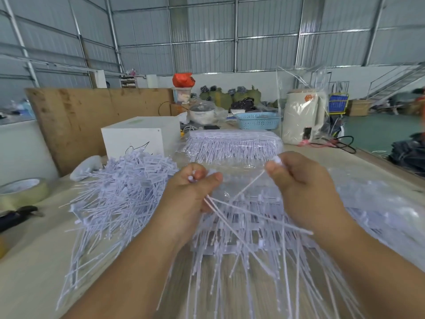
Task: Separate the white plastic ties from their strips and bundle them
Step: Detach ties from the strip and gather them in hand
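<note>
Separation is the step in hand: your left hand (193, 187) pinches several loose ties by their heads, and your right hand (296, 178) pinches one tie's head, its tail slanting down toward the strips (241, 229) lying just below your fingers. Next, judging from this, add that tie to the left-hand bunch; the finished pile (119, 189) lies left of your fingers.

Mid-frame, the left hand (193, 192) and right hand (296, 178) each pinch white ties (232, 217); a loose pile (119, 194) lies centre-left — strips (234, 143) beyond.
</note>
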`<act>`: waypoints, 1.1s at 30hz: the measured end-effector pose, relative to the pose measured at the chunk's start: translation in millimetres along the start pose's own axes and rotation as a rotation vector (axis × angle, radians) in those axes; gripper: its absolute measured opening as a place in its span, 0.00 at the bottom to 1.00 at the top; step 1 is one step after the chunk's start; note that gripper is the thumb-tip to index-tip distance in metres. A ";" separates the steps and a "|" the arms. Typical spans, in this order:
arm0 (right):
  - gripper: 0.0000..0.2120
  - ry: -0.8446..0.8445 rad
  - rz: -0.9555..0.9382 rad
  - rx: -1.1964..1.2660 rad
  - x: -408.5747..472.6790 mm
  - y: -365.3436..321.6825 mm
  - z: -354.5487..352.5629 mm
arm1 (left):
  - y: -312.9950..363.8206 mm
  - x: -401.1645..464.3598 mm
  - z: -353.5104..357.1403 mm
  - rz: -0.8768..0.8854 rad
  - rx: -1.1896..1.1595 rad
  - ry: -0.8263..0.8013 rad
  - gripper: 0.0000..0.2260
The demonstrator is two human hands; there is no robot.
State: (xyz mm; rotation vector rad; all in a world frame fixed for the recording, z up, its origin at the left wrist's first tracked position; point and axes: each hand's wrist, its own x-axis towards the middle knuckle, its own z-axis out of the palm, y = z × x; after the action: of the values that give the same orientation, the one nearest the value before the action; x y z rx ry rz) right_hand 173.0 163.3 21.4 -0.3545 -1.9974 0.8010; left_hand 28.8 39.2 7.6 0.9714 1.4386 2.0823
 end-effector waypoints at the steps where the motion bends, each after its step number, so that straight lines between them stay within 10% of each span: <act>1: 0.17 -0.024 -0.013 0.030 1.6 1.3 -4.4 | 2.0 0.8 -3.4 -0.006 0.014 0.000 0.18; 5: 0.04 -0.404 0.005 0.120 -7.4 2.8 2.6 | 3.3 -2.1 -3.9 -0.041 0.094 -0.168 0.13; 8: 0.15 -0.577 0.011 0.172 -14.5 3.5 11.9 | 1.1 -5.8 2.9 -0.069 0.171 -0.303 0.16; 13: 0.26 -0.590 0.022 0.178 -15.6 0.7 13.9 | 4.3 -7.9 3.3 -0.075 0.198 -0.319 0.19; 33: 0.21 -0.605 -0.014 -0.073 -13.4 -0.7 6.7 | 14.2 -11.9 -10.4 -0.139 0.454 -0.684 0.07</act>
State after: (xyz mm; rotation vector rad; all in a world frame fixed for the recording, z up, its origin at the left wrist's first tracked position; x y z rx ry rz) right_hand 174.5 152.9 10.7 -0.1442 -2.5919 0.8994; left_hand 29.5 19.3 14.9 1.5129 1.5408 1.1480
